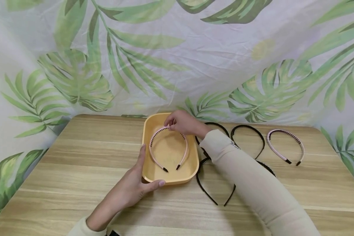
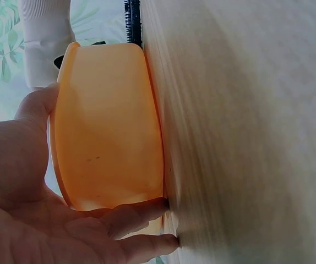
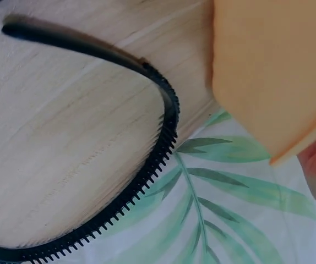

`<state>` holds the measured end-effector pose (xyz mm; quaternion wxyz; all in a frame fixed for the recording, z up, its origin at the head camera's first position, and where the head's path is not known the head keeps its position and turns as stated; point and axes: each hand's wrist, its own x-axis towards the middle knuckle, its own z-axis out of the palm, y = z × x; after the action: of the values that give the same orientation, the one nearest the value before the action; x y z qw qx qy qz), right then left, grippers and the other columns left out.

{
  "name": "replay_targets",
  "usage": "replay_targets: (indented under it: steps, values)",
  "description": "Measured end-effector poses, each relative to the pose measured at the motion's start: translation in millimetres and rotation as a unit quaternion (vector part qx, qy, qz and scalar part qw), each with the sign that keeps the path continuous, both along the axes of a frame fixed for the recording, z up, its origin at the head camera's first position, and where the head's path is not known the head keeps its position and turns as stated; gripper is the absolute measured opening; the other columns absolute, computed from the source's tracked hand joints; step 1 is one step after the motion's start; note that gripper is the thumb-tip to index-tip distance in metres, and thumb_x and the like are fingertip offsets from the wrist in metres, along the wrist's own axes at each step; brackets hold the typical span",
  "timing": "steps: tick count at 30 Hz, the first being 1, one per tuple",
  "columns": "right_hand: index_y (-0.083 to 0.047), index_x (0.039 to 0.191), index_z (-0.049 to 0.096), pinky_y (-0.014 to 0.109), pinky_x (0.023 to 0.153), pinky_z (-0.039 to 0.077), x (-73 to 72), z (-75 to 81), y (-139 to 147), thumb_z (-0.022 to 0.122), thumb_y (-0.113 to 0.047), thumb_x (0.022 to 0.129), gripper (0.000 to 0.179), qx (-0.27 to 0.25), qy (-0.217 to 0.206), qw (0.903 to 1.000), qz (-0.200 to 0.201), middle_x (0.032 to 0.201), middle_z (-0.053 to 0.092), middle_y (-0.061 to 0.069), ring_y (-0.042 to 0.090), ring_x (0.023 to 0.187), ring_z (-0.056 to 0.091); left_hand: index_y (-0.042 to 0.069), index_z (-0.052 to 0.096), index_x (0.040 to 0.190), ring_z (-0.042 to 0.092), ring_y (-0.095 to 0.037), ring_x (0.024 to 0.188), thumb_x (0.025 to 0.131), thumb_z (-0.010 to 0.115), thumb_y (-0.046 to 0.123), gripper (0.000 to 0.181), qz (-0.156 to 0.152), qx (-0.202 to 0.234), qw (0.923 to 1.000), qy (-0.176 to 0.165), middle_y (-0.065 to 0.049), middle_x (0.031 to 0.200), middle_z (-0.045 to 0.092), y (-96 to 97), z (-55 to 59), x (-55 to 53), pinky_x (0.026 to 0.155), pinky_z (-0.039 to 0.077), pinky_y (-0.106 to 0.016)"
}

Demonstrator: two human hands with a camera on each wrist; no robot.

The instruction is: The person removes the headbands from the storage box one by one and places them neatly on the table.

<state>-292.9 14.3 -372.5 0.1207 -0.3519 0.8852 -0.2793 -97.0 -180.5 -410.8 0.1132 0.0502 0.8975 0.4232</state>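
A pink headband (image 1: 150, 149) with dark teeth and black tips is over the inside of a yellow plastic box (image 1: 195, 147). My right hand (image 1: 183, 123) pinches the top of its curve between thumb and fingertips, above the box's far part. At the near left corner of the box is my left hand (image 1: 132, 186), thumb along the front rim and straight fingers along the left side. From the left wrist view, the left fingers (image 2: 141, 212) reach down beside the box wall (image 2: 108, 126) to the table. The right hand itself is outside the right wrist view.
Several black headbands (image 1: 263, 137) lie right of the box, some partly hidden under my right sleeve. Another pink headband (image 1: 303, 147) lies farther right. A leaf-patterned cloth (image 1: 165, 65) hangs behind the wooden table (image 1: 91, 157). One black toothed headband (image 3: 172, 110) fills the right wrist view's left side.
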Motion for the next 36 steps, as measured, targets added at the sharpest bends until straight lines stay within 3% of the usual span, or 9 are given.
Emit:
replay_targets:
  steps: [4, 15, 21, 30, 36]
  values:
    - [-0.003, 0.113, 0.079, 0.031, 0.085, 0.052, 3.5, 7.6, 6, 0.069, -0.004, 0.098, 0.018, -0.025, -0.034, 0.9987, -0.031, 0.103, 0.074, 0.012, 0.022, 0.096, 0.065, 0.014, -0.017, 0.167, 0.043, -0.038, 0.149, 0.09, 0.082, 0.048, 0.13, -0.001, -0.001, 1.0, 0.002, -0.028, 0.17, 0.022, -0.6, -0.9, 0.1, 0.121, 0.036, -0.057]
    - [-0.005, 0.114, 0.08, 0.025, 0.077, 0.05, 7.4, 18.4, 20, 0.071, -0.006, 0.097, 0.019, -0.072, -0.055, 0.9924, -0.083, 0.105, 0.078, 0.011, 0.016, 0.086, 0.063, 0.014, -0.017, 0.167, 0.043, -0.038, 0.149, 0.089, 0.082, 0.048, 0.131, 0.0, -0.006, 1.0, 0.002, -0.028, 0.171, 0.02, -0.1, -0.5, -0.2, 0.121, 0.037, -0.057]
    - [-0.003, 0.118, 0.079, 0.032, 0.087, 0.055, 11.9, 31.3, 33, 0.068, -0.006, 0.1, 0.021, -0.086, -0.053, 0.9909, -0.09, 0.113, 0.078, 0.012, 0.021, 0.099, 0.068, 0.015, -0.018, 0.167, 0.041, -0.038, 0.151, 0.09, 0.082, 0.048, 0.13, -0.001, -0.004, 1.0, 0.0, -0.026, 0.172, 0.019, -0.4, -0.7, -0.1, 0.121, 0.035, -0.058]
    - [-0.006, 0.121, 0.078, 0.03, 0.077, 0.052, 21.4, 48.3, 69, 0.068, -0.008, 0.1, 0.023, -0.098, -0.053, 0.9866, -0.119, 0.114, 0.075, 0.017, 0.026, 0.096, 0.066, 0.013, -0.016, 0.167, 0.05, -0.035, 0.144, 0.089, 0.082, 0.048, 0.131, 0.001, -0.008, 0.9999, 0.006, -0.028, 0.17, 0.023, -0.4, -1.2, 0.0, 0.118, 0.041, -0.055]
    - [-0.006, 0.118, 0.079, 0.031, 0.077, 0.05, 30.0, 53.5, 100, 0.068, -0.008, 0.099, 0.022, -0.089, -0.029, 0.9858, -0.139, 0.111, 0.075, 0.013, 0.025, 0.093, 0.064, 0.013, -0.016, 0.167, 0.051, -0.035, 0.143, 0.088, 0.083, 0.049, 0.132, 0.001, -0.007, 1.0, 0.004, -0.029, 0.168, 0.027, 0.0, -1.2, -0.1, 0.117, 0.041, -0.056]
